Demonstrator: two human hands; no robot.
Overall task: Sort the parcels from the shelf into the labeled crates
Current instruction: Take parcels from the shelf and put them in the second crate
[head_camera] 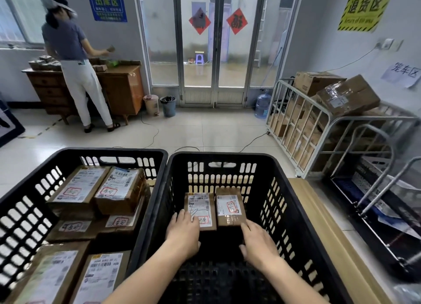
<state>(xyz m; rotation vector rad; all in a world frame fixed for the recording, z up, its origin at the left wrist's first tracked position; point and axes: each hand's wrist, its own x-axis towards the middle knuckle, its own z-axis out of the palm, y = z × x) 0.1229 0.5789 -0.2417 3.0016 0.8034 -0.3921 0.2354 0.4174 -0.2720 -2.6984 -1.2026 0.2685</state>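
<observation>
**Hazards**

1. Left crate (22,215): its parcels are stacked in layers, and several lie tilted. A further parcel dropped on top would probably slide or cover a label.
2. Left hand (182,233): the fingers lie flat on the near left corner of the left parcel (200,210). The grip is released and grasps nothing. An uneven push could skew this parcel against its neighbour.
3. Right parcel (230,208): it lies flat just beside the left parcel, label up, on the floor of the right crate (218,155) toward the far wall. The two carry different red hand-marks. The crates' own labels are not in view, so a mis-sort cannot be ruled out.
4. Right hand (259,244): the fingertips touch the near right corner of the right parcel, with the grip released. Both forearms reach over the near rim, so a hasty withdrawal could knock the crate on the table (323,224).

**Counts**

- Crates: two.
- Parcels in the left crate: at least six with labels showing. Others may lie hidden beneath.
- Parcels in the right crate: two.
- Hands: two.
</observation>
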